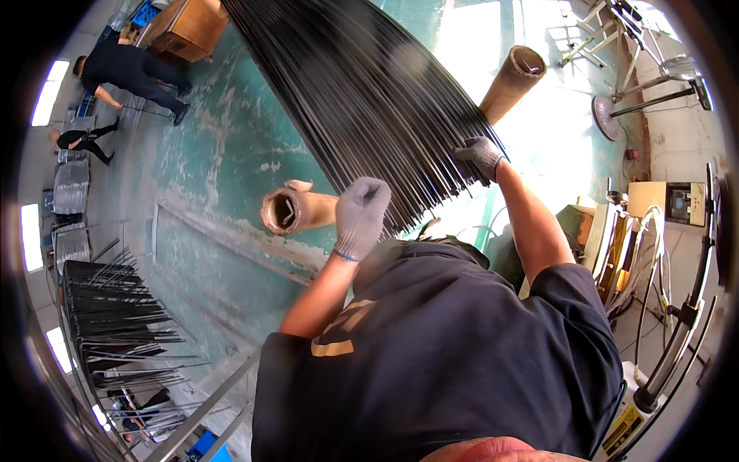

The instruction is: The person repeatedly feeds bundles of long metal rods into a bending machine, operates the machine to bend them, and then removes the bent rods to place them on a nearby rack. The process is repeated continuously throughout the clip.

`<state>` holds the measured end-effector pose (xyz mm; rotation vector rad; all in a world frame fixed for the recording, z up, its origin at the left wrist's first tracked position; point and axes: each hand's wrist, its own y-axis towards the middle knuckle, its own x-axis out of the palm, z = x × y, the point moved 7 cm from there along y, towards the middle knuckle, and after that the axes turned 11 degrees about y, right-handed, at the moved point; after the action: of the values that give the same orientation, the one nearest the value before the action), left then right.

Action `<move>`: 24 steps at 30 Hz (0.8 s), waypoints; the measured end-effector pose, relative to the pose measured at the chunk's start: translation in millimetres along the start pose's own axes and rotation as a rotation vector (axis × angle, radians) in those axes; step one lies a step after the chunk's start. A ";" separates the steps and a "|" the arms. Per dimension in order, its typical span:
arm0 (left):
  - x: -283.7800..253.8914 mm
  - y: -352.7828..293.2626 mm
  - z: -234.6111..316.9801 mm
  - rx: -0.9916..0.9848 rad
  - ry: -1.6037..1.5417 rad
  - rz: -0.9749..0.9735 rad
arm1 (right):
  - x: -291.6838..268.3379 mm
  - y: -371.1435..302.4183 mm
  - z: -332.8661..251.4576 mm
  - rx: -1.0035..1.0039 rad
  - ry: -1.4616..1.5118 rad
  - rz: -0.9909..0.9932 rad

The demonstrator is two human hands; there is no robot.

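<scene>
Our right grip (481, 156), in a grey knitted glove, touches the near ends of the black rods (369, 100) at the right edge of their spread; we cannot tell whether the fingers are clamped on any. Our left grip (362, 214), gloved alike, is curled together into a loose fist by the left edge of the rods, in front of some of their ends and of the inner part of the left brown tube (312, 209).

The rods fan toward us in front of our dark shirt (454, 346), their near ends uneven, and run off the top edge. The right brown tube (504, 88) juts out beyond them on the other side; the rods cover whatever lies between, so we cannot tell whether the two tubes are one.

Around us lies a worn green floor (223, 146). To our left stand a rack of dark rods (115, 316) and wrapped stacks (71, 185); farther up, a person bending (138, 65) is near a brown box (185, 31), with a second person (85, 141) below. Metal rails (204, 400) cross the lower left. On our right, a stand with a round base (606, 117), pale hoses (653, 239) and a dark pole (677, 339) crowd the wall side.
</scene>
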<state>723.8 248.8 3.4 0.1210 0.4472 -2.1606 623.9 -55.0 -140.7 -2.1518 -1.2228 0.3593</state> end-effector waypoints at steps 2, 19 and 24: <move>14.1 17.8 -29.5 0.005 -0.058 -0.040 | 1.6 -5.2 0.8 -0.031 -0.074 0.017; 121.9 138.0 -95.5 -0.546 -0.773 -0.433 | 36.1 -460.8 232.4 0.311 -0.776 0.741; 141.4 71.7 -80.4 -0.507 -0.717 -0.638 | 63.2 -494.9 248.4 0.045 -0.902 1.257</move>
<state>691.5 131.2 -125.9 -1.1768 0.6368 -2.4065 196.9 278.3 -9.1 -2.5069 0.0194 1.9729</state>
